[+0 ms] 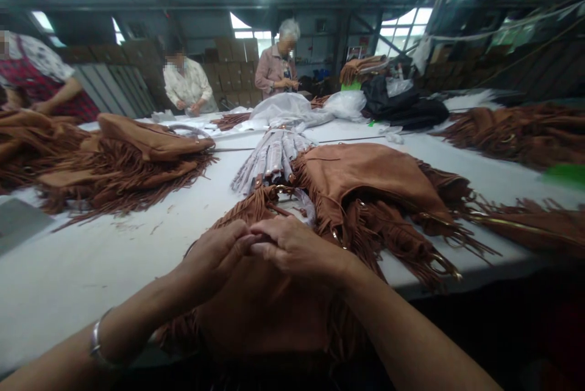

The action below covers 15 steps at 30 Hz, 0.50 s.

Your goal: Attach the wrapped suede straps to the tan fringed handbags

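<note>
A brown fringed bag (265,312) lies at the table's near edge, below my hands. My left hand (223,248) and my right hand (292,245) meet over its top edge, fingers curled together. Whatever is between the fingertips is hidden. A wrapped handle (305,205) curves up just beyond my right hand. Behind it, a bundle of wrapped straps (274,156) lies fanned out. To the right rests another brown fringed bag (370,172) with gold-coloured metal parts.
The white table (109,269) carries piled brown bags (137,159) at left and more fringed pieces (521,132) at right. Clear plastic (283,108) and black material (402,105) lie farther back. Three people stand across the table, near stacked boxes.
</note>
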### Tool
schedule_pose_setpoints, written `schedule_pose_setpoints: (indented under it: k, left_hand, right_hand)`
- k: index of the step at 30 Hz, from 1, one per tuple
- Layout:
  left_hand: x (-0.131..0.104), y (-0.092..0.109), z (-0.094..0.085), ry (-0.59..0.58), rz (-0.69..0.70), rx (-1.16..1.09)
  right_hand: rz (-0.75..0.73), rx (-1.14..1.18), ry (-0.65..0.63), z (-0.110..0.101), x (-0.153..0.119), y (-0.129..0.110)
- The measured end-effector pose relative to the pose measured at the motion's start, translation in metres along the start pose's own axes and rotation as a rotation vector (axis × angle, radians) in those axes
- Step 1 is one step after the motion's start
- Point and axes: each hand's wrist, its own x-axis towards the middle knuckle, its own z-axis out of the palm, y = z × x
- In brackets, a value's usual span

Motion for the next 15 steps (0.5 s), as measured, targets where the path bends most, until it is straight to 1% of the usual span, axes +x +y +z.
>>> schedule_pose_setpoints:
  k: [2,4,5,7,8,9,11,12,13,15]
  left_hand:
    - [0.004,0.001,0.000,0.006,0.011,0.008]
    - [0.014,0.003,0.004,0.021,0.007,-0.078]
    - [0.021,0.005,0.007,0.039,0.003,-0.146]
    - [0.038,0.010,0.016,0.054,-0.010,-0.239]
    - [0.047,0.014,0.022,0.010,-0.011,-0.228]
    - [0.057,0.018,0.027,-0.078,-0.004,-0.169]
    - [0.074,0.026,0.040,-0.287,0.066,0.058]
    - [0.082,0.030,0.047,-0.355,0.116,0.181]
    - [0.088,0.033,0.053,-0.389,0.175,0.288]
    - [0.097,0.037,0.065,-0.390,0.275,0.415]
  right_hand:
    - [-0.001,0.092,-0.052,-0.011,0.000,0.006]
    - [0.028,0.112,-0.078,-0.022,0.000,0.015]
    - [0.078,0.076,-0.059,-0.028,0.000,0.022]
    - [0.222,-0.046,0.037,-0.039,0.003,0.039]
    - [0.295,-0.104,0.095,-0.044,0.006,0.049]
    - [0.358,-0.151,0.147,-0.048,0.010,0.060]
    - [0.439,-0.226,0.217,-0.052,0.019,0.080]
    - [0.467,-0.260,0.237,-0.053,0.023,0.088]
    - [0.490,-0.291,0.247,-0.053,0.026,0.095]
    - [0.516,-0.340,0.238,-0.051,0.031,0.105]
